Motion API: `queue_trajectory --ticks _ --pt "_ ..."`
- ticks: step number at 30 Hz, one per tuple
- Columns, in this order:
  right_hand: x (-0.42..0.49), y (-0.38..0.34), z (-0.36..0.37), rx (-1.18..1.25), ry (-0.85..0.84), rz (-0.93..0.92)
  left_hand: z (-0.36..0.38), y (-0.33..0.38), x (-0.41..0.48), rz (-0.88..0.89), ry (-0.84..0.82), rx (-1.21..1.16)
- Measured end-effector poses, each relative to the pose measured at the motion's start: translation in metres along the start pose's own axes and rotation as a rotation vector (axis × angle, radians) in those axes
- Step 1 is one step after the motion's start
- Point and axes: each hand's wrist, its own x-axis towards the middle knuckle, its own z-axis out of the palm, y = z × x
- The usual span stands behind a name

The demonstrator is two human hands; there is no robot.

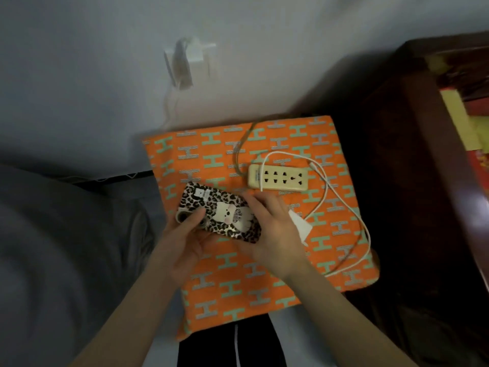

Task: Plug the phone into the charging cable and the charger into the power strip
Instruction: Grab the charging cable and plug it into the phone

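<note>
Both hands hold a phone [219,211] in a leopard-print case, back side up, just above an orange patterned cushion [264,282]. My left hand [185,242] grips its camera end with the thumb on the case. My right hand [272,229] wraps its other end. A cream power strip [279,178] lies beyond the hands with nothing plugged in. A white charger block [300,225] lies right of my right hand. Its white cable [367,234] loops right and back, and the connector end [312,165] rests by the strip.
The strip's own cord [239,149] runs up to a wall socket [190,58] on the pale wall. A dark wooden cabinet [423,154] stands to the right. Grey bedding [66,247] lies on the left. A dark trouser leg [232,345] shows below the cushion.
</note>
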Motion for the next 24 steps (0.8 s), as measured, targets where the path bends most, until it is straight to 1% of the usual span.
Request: queue_trajectory --ticks 2,5,8,11,13,17,19,24 --pt "-0.006 0.000 0.009 0.055 0.004 0.022 0.000 -0.007 0.004 0.003 0.063 -0.018" --pt "-0.019 0.011 0.005 0.133 0.000 0.062 0.001 -0.007 0.007 -0.012 0.141 0.022" --pt "-0.034 0.037 -0.015 0.177 0.134 0.188 -0.004 -0.001 0.007 -0.023 0.173 0.042" --pt "-0.035 0.077 -0.039 0.058 0.275 0.340 -0.005 0.005 0.009 -0.020 0.183 0.025" --pt "-0.024 0.102 -0.052 -0.001 0.323 0.433 -0.003 0.008 0.011 -0.023 0.173 0.021" --pt "0.010 0.135 -0.061 -0.076 0.365 0.466 0.003 0.011 0.018 -0.026 0.183 0.020" --pt "0.027 0.143 -0.059 -0.106 0.355 0.453 0.006 0.012 0.020 -0.035 0.188 0.026" --pt "0.049 0.148 -0.056 -0.214 0.206 0.447 0.013 0.012 0.022 -0.048 0.203 0.000"
